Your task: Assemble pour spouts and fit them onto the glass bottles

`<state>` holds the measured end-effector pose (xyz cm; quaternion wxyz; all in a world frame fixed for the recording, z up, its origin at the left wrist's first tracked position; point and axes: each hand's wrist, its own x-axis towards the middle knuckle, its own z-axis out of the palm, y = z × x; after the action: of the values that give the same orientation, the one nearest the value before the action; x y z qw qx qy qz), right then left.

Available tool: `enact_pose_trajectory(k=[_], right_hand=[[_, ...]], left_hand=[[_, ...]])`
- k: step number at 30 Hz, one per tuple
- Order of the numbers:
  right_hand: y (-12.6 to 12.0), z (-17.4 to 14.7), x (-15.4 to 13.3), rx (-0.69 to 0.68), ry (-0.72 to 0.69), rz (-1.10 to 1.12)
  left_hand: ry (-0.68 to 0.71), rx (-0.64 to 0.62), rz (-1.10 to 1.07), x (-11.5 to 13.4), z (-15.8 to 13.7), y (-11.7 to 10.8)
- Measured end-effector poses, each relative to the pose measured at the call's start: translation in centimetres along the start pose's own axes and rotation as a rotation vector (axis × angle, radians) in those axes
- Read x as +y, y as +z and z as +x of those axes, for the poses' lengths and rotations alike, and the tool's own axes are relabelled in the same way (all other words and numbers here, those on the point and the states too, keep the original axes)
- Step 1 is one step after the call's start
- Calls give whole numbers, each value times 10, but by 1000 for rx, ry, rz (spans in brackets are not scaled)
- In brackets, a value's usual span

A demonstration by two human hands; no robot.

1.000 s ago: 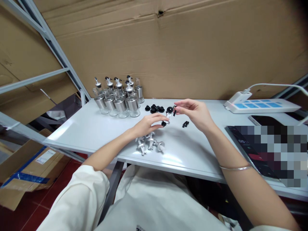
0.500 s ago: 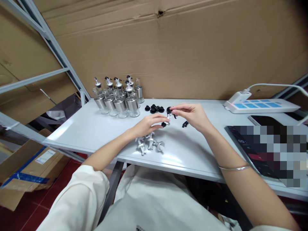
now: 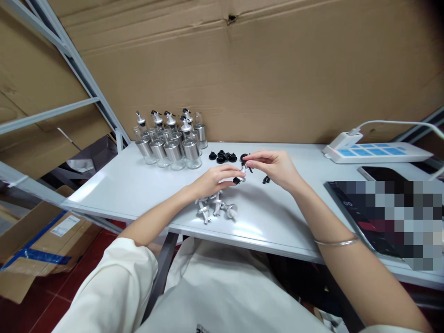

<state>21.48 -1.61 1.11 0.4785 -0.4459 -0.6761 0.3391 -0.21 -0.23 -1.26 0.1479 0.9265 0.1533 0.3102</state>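
Note:
My left hand (image 3: 211, 180) is closed around a silver pour spout (image 3: 242, 175) with a black ribbed stopper at its lower end. Pinched in the fingertips of my right hand (image 3: 277, 169) is a small black cap piece (image 3: 250, 169), which meets the spout's tip; whether it is seated there is too small to tell. Several loose silver spouts (image 3: 204, 210) lie below my left hand. Round black stoppers (image 3: 221, 158) are grouped just beyond the hands. Near my right palm rest a few small black parts (image 3: 266, 179).
Glass bottles with steel bands (image 3: 173, 150) stand at the back left, some fitted with spouts. A white power strip (image 3: 378, 152) and a tablet-like device (image 3: 347, 203) are on the right. Cardboard (image 3: 260, 83) walls the white table's (image 3: 132, 194) back edge.
My right hand has shifted slightly left and down at the spout's tip, and the black cap piece has moved with it. My left hand keeps its place.

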Motion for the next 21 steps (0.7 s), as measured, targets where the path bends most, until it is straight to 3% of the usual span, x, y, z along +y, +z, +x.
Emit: enact_pose_trajectory(k=[12,21], right_hand=[[0,0,2,-34,-5,-11],[0,-2,-3,-54,-2,-39]], left_hand=[[-6,-18,17,4,0,-1],[5,100,97,0,-1,1]])
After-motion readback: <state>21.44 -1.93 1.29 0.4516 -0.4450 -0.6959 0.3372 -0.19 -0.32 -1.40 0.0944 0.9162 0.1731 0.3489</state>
